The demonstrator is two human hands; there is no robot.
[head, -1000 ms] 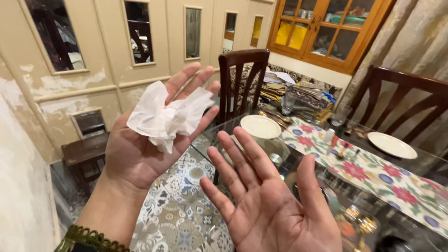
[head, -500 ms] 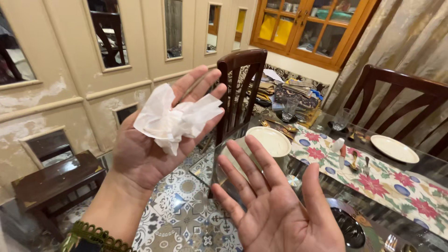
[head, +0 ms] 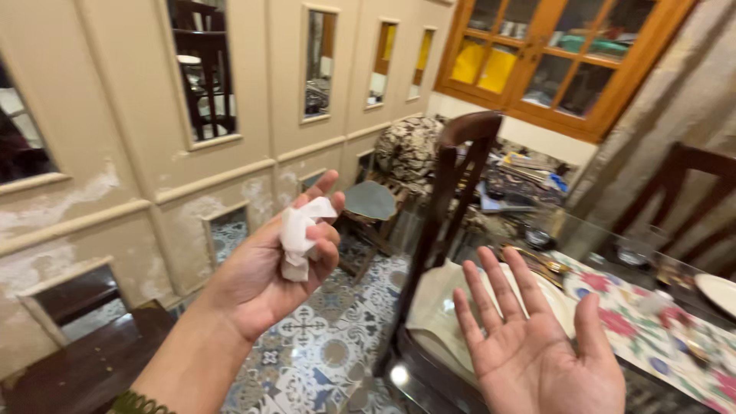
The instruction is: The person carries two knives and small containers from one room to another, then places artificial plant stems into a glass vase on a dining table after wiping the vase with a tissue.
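Observation:
My left hand (head: pixel 270 270) is raised at centre left, its fingers curling around a crumpled white tissue (head: pixel 300 234). My right hand (head: pixel 537 346) is held palm up at lower right with the fingers spread and nothing in it. It hovers over the near edge of the glass dining table (head: pixel 613 307), by a white plate (head: pixel 498 303). The two hands are apart.
A dark wooden chair (head: pixel 448 207) stands between the hands at the table's end. A floral table runner (head: pixel 652 345), drinking glasses and another plate (head: pixel 717 290) lie on the table. A low dark bench (head: pixel 84 360) sits by the mirrored wall at left, on patterned floor tiles (head: pixel 322 353).
My left hand has closed its fingers on the tissue, which was lying spread on the open palm. The view has swung left and both hands have shifted right and lower.

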